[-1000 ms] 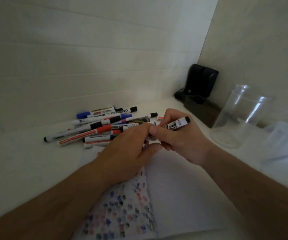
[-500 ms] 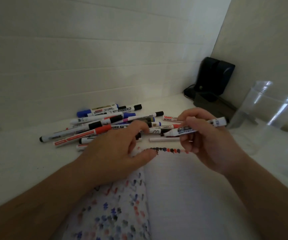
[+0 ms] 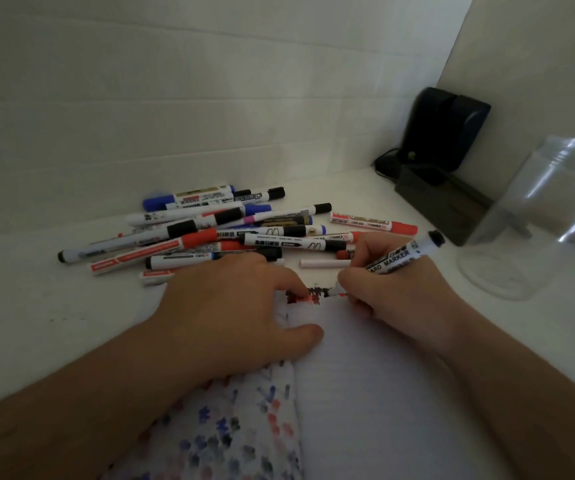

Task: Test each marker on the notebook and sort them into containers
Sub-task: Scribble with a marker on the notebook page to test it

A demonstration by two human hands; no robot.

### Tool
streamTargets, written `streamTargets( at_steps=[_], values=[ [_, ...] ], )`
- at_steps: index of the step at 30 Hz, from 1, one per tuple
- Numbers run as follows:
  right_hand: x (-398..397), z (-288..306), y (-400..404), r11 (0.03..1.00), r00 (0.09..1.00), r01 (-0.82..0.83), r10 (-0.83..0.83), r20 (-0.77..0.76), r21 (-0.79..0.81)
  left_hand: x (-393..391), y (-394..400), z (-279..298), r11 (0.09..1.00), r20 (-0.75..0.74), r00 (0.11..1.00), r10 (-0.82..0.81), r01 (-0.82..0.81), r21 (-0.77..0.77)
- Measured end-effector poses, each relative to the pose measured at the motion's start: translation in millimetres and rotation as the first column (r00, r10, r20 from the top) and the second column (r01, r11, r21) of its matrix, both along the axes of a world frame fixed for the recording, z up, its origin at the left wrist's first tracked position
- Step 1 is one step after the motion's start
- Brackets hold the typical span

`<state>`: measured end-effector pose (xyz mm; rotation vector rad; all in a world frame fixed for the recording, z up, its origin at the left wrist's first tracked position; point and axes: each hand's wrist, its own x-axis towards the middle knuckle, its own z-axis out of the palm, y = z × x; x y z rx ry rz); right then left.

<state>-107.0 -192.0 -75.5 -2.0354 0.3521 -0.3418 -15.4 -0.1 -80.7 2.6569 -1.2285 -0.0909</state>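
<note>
My right hand (image 3: 393, 289) gripped a white whiteboard marker with a black end (image 3: 402, 259), fingers curled round the barrel, its red tip pressed onto the far edge of the open white notebook (image 3: 383, 393). The tip met the page at a short row of black and red scribbles (image 3: 308, 295) along that far edge. My left hand (image 3: 241, 306) lay flat on the notebook's left side, fingers relaxed and spread, fingertips just beside the scribbles, holding nothing. The left page nearer to me was covered with many small blue, red and black test marks (image 3: 230, 434).

Beyond the hands, on the white table (image 3: 36, 306), lay a loose pile of whiteboard markers with blue, black and red caps (image 3: 216, 230), overlapping one another. A white cap-like cylinder (image 3: 324, 263) lay between the pile and my right hand. One red-capped marker (image 3: 372, 223) lay apart at the pile's right edge. To the far right stood a clear plastic cylindrical container (image 3: 535, 216), upright, well apart from the notebook. A black device on a dark base (image 3: 441, 147) sat in the far corner against the wall.
</note>
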Motion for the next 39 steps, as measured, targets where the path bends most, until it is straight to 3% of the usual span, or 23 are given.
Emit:
streamTargets(
  at_steps=[12,18,24,31,35,39],
  values=[
    [2.7,-4.6,2.3,0.997,1.000,0.029,-0.029,0.001,-0.068,-1.0,-0.8,0.0,1.000,0.010,1.000,0.026,-0.026,-0.003],
    [-0.1,-3.4,0.1,1.000,1.000,-0.003,0.003,0.003,-0.006,-2.8,-0.7,0.5,0.999,-0.002,0.999,0.033,-0.033,0.000],
    [1.4,-4.5,3.5,0.993,1.000,0.015,-0.015,0.008,-0.119,-3.4,-1.2,2.2,0.999,-0.001,0.999,0.035,-0.035,0.022],
    [-0.1,-3.5,1.9,1.000,1.000,0.017,-0.017,0.019,0.005,-5.7,-0.7,5.0,0.999,-0.009,0.999,0.031,-0.031,0.030],
    [-0.8,-4.2,3.8,0.996,1.000,0.005,-0.004,0.012,-0.084,-6.0,-0.3,5.7,0.999,-0.019,0.999,0.030,-0.030,0.033],
    [-1.2,-3.5,2.8,0.999,1.000,-0.002,0.002,0.004,-0.045,-7.4,-0.8,7.8,0.998,-0.017,0.999,0.027,-0.026,0.051]
  ],
)
